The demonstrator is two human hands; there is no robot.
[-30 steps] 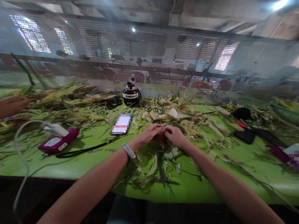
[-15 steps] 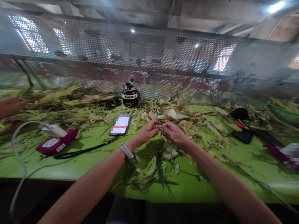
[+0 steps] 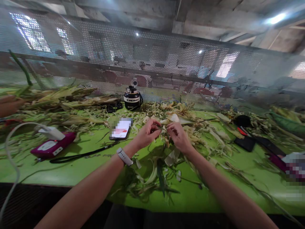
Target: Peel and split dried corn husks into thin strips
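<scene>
My left hand (image 3: pixel 149 133), with a pale watch (image 3: pixel 124 156) on its wrist, is closed in a pinch, thumb and fingers curled toward each other. Facing it a short gap away, my right hand (image 3: pixel 178 136) also pinches with bent fingers. Thin plant bits show between the fingertips, too small to make out. Behind and around both hands lie dry, pale husk leaves (image 3: pixel 175 118) and shreds. Below them, on the green tabletop (image 3: pixel 95 171), are a curled pale husk strip (image 3: pixel 153 173) and a dark green leaf (image 3: pixel 160 178).
A lit phone (image 3: pixel 121 128) lies left of my hands, near a black strap (image 3: pixel 83 155) and a purple power adapter (image 3: pixel 53 144). A black bottle (image 3: pixel 132 98) stands at the back before a perforated metal screen (image 3: pixel 154 60). Another person's hand (image 3: pixel 9 105) is at far left.
My hands have drawn slightly farther apart, the left shifting a little left. The view has shifted slightly. The other person's hand stays at the left edge.
</scene>
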